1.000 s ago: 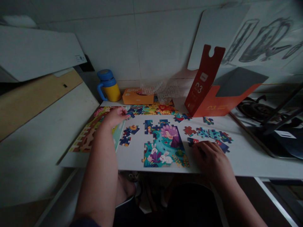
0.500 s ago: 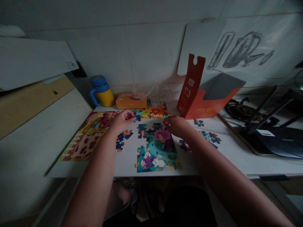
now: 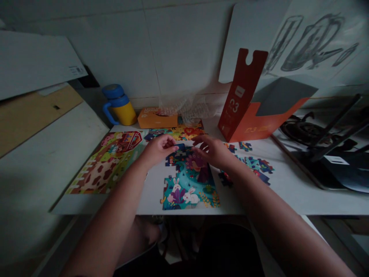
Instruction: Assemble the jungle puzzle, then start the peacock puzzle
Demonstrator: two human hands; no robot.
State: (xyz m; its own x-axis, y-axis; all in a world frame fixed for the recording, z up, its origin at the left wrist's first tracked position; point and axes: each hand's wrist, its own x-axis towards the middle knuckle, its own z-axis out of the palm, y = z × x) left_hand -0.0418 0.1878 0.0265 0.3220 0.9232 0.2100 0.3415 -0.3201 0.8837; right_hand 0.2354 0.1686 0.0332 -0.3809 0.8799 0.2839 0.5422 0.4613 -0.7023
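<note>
My left hand (image 3: 160,149) pinches a dark blue puzzle piece (image 3: 180,146) between thumb and fingers, at the top edge of a partly joined jigsaw puzzle (image 3: 187,184). White rabbits and a purple peacock show on that puzzle. Just right of the piece, my right hand (image 3: 210,149) hovers over the puzzle's upper right part, its fingers apart and nothing seen in them. Loose puzzle pieces (image 3: 253,163) lie on the table to the right, partly behind my right forearm.
Left on the white table (image 3: 154,196) lies a joined farm puzzle (image 3: 100,165). Behind are a blue and yellow bottle (image 3: 122,107), an orange box (image 3: 158,118), clear plastic wrap (image 3: 193,109) and another bright puzzle (image 3: 190,130). An open red-orange box (image 3: 253,123) stands near a stove (image 3: 305,132).
My left hand has carried the blue piece rightward to the puzzle's top edge. My right hand's fingers have spread, and the view has shifted slightly.
</note>
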